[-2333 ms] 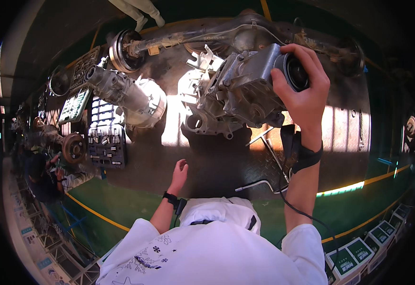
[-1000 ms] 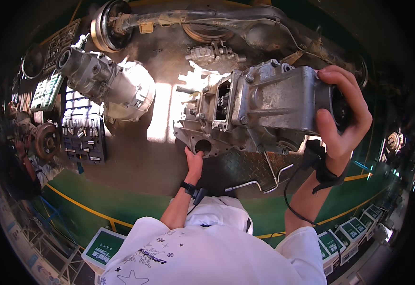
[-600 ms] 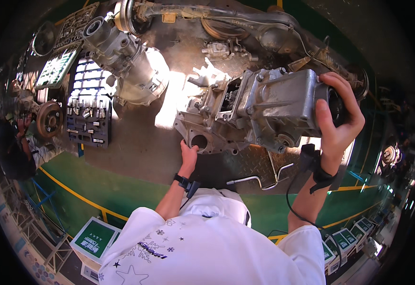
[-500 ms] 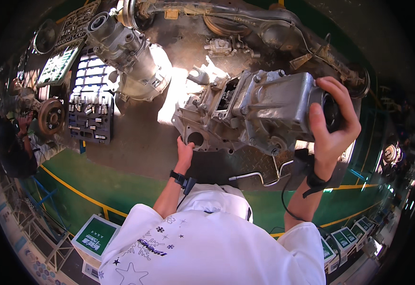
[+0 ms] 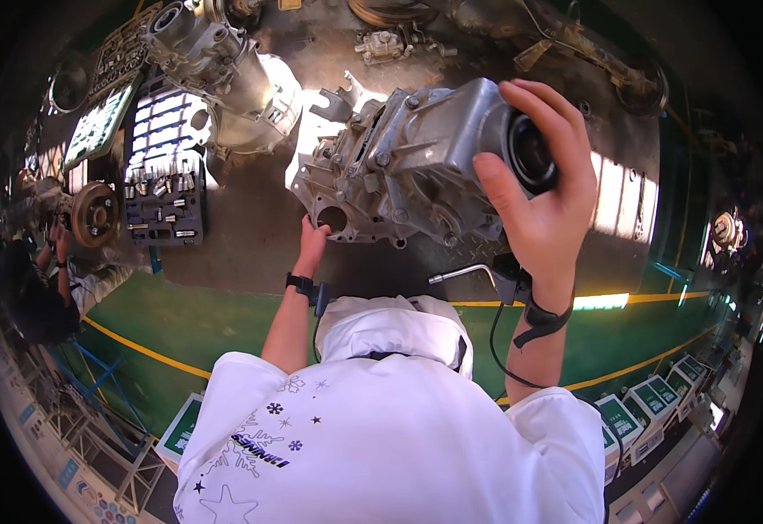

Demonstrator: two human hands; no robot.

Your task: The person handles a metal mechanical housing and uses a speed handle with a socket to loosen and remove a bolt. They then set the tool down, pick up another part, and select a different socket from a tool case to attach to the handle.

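Observation:
A large grey cast-metal gearbox housing (image 5: 407, 166) lies tilted on the dark steel floor plate (image 5: 250, 236) in front of me. My right hand (image 5: 543, 188) wraps over its round right-hand end, fingers spread around the black opening. My left hand (image 5: 313, 247) grips the housing's lower left rim beside a round bore. A black band with a cable sits on each wrist. An L-shaped steel wrench (image 5: 464, 272) lies just below the housing, between my arms.
A second gearbox (image 5: 224, 70) lies at the upper left, with a dark socket tray (image 5: 165, 179) and a brake disc (image 5: 93, 214) beside it. A long axle assembly (image 5: 573, 52) runs across the top. Another person (image 5: 41, 288) crouches at the left. Green boxes (image 5: 652, 410) stand at the lower right.
My left hand has moved from the floor plate up to the housing's lower rim. The housing has tipped and now fills more of the view, with my right hand still on its end.

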